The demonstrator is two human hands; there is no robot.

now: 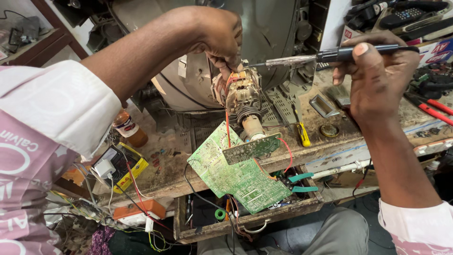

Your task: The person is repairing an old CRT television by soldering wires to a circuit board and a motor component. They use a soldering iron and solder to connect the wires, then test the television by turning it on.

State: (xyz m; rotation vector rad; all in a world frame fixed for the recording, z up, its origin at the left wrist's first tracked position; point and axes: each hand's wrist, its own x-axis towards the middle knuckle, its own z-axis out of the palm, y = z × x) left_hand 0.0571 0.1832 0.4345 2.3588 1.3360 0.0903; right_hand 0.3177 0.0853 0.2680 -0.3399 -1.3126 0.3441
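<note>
A worn, stained wooden bench runs across the scene, its edge chipped and dusty. Under it an open wooden drawer juts out. At upper left stands a dark brown wooden shelf before a pale wall. The dark floor below lies in shadow; light is even and soft.

Views: a single view is given, from a camera worn on the person's head.
Direction: the scene is looked down on, steeply and slightly forward, across a workbench to the grey tube set at the far edge.
Nearness: the scene is seen from close range; the left hand and right hand are framed at arm's length.
Near edge: the person's sleeves, knees and an open drawer are taken in.
Shared part: none can be compared.
</note>
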